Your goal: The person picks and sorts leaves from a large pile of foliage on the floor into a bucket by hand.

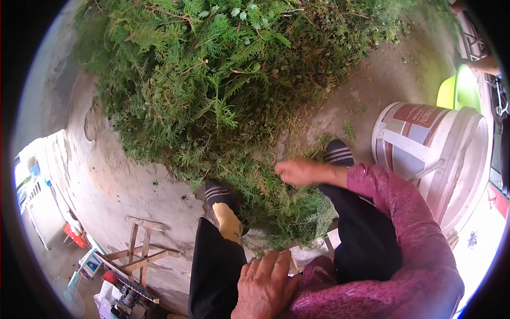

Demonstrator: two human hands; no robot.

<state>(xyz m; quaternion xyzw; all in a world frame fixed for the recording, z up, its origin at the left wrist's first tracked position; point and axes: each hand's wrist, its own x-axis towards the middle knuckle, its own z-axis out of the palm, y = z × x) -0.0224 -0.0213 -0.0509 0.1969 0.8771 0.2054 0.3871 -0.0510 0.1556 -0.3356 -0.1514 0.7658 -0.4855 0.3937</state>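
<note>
My left hand (263,284) is low in the middle, back upward, with its fingers bent over. Feathery cypress sprigs (297,215) reach close to its fingertips, and whatever lies under the fingers is hidden. Out over the near edge of the heap is my right hand (298,171), its fingers curled in and slightly blurred. I cannot make out anything in them. A large heap of cut cypress branches (212,80) spreads across the ground ahead, fresh green on top and brownish at its right side. Loose sprigs lie between my two striped slippers.
On the right, a big white paint bucket (409,130) lies tilted beside my right arm, with a lime-green basin (449,91) behind it. A wooden stool (143,250) stands on its side at lower left. Another person's arm (486,66) shows at far right.
</note>
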